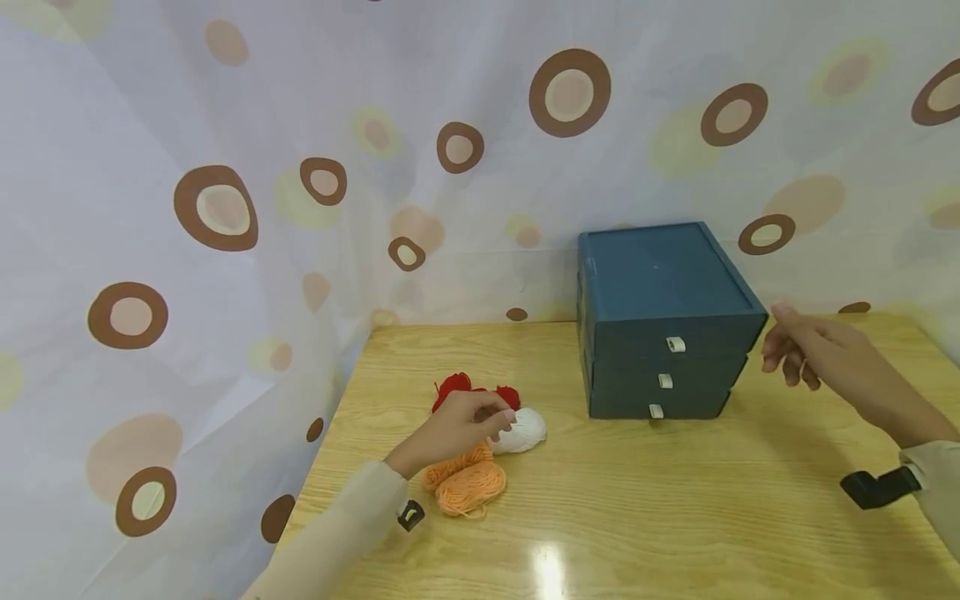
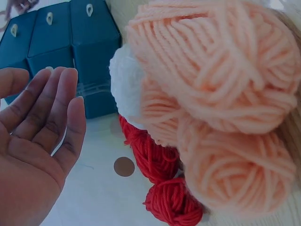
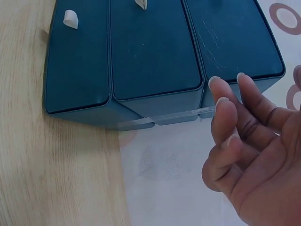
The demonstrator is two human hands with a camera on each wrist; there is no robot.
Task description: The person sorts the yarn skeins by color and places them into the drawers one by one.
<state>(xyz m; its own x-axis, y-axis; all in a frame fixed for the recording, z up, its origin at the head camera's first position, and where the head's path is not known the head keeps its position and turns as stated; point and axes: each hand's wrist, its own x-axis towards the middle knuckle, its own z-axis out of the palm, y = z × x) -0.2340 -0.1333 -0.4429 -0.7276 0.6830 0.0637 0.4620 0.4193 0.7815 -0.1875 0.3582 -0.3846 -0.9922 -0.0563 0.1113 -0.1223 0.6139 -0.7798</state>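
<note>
My left hand (image 1: 463,423) hovers over a cluster of yarn balls, its fingers loosely bent and holding nothing. Below it lie orange yarn balls (image 1: 471,487), with a white yarn ball (image 1: 528,430) just right of the fingers and red yarn balls (image 1: 453,385) behind. In the left wrist view the palm and relaxed fingers show beside the peach-looking yarn (image 2: 216,66). At the right side of a blue three-drawer cabinet (image 1: 667,271), my right hand (image 1: 828,350) hangs in the air with relaxed fingers. Nothing is in its grasp in the right wrist view.
Each cabinet drawer has a small white pull tab (image 1: 676,344) on its front. Clear tape (image 3: 174,116) runs along the cabinet's side. A patterned curtain (image 1: 495,208) borders the wooden table (image 1: 637,508) at the back and left.
</note>
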